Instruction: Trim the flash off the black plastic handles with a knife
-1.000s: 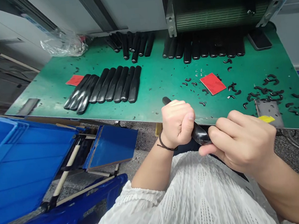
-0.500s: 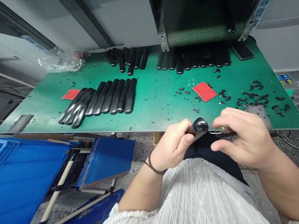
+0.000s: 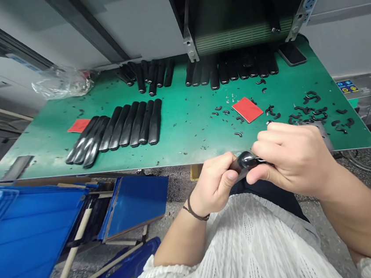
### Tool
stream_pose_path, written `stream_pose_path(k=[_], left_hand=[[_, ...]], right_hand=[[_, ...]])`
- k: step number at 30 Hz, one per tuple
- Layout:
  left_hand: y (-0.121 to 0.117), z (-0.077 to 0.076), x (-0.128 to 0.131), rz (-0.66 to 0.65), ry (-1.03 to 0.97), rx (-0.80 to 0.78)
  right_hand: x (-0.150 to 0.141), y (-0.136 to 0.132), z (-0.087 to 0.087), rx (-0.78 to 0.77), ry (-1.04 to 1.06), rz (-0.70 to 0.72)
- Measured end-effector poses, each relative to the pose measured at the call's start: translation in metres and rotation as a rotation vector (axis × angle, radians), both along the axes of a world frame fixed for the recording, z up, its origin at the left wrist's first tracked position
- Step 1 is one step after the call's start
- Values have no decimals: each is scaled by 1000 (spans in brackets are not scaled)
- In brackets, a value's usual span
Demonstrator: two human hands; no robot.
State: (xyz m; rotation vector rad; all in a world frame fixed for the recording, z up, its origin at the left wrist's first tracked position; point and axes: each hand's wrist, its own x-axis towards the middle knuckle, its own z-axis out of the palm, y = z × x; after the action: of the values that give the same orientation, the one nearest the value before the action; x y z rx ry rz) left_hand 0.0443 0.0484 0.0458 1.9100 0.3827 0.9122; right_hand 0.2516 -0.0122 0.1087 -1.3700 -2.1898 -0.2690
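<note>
Black gloss in the spotlight: a shiny black handle [image 3: 245,160] sits just off the near edge of the green worktop [image 3: 196,111], at six o'clock, gripped in both hands. The left hand [image 3: 213,182] wraps around its shaft while the right hand [image 3: 290,159] closes in, its fingers [image 3: 265,141] pressed together at the rounded end; anything pinched there is hidden from this view. This looks like close handwork at that end, and the next move calls for a steady hold. Rows of black handles [image 3: 127,126] lie at eleven o'clock, a red pad [image 3: 247,109] at twelve.
</note>
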Motion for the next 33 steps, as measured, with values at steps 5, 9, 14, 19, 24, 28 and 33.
stream_pose_path(k=[5,9,14,19,24,28,33], left_hand=[[-12,-3,6,6,-8,-102],[-19,-3,11,-2,-23,-259],[-19,-9,12,-153,-135,-666],[-18,-10,13,-102,-188,-715],[-21,-6,14,19,-94,-640],[-23,-7,15,50,-104,-632],[-23,-10,19,81,-131,-655]], right_hand=[[-5,-3,-11,248,-53,-98],[-8,-4,-21,411,-58,-132],[-6,-4,-29,260,229,59],[-2,-1,-24,84,302,4],[-5,4,-18,65,95,-118],[-8,4,-13,77,-14,-171],[-10,2,-15,191,-105,-232]])
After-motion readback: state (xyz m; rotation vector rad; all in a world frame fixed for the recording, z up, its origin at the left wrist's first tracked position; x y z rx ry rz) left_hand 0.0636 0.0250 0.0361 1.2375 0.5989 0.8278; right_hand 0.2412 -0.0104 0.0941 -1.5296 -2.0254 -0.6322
